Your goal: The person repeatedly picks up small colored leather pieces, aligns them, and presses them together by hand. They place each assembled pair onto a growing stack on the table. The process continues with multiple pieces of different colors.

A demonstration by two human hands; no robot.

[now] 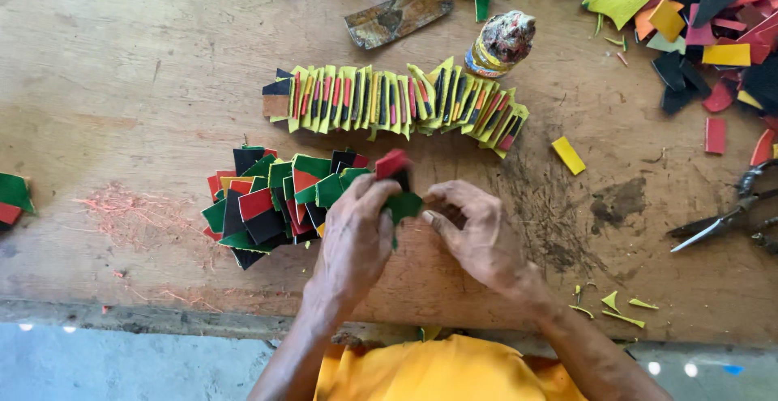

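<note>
Left hand (354, 235) and right hand (478, 235) close together above the near edge of the worn brown wooden worktable (121, 85), fingertips almost meeting. Pinched between both sets of fingers: a small stacked bundle of flat cut pieces, red, black and green (399, 190), held upright just above the tabletop. Left fingers curled over the bundle's left side, right thumb and forefinger clamped on its lower right, around the green part. How many pieces sit in the bundle: impossible to tell.

Just left of the left hand, touching its knuckles: a loose heap of flat green, red and black squares (271, 202), overlapping and fanned on the wood. Beyond the hands, farther up the table: a long row of finished yellow-edged bundles striped red and black (397, 101), leaning one against another in a slightly curved line. At the row's right end, close behind it: a small bottle with a yellow band and a crusted, multicoloured top (500, 42). Left of that, a rusty flat metal strip (399, 13), lying aslant.

Single yellow rectangle (568, 155) alone on the wood right of the row. Top right corner: a scattered pile of yellow, red, black and green offcuts (697, 20). Far right edge: dark metal scissors (729, 214), blades parted. Near edge below: bright yellow cloth garment (438, 373).
</note>
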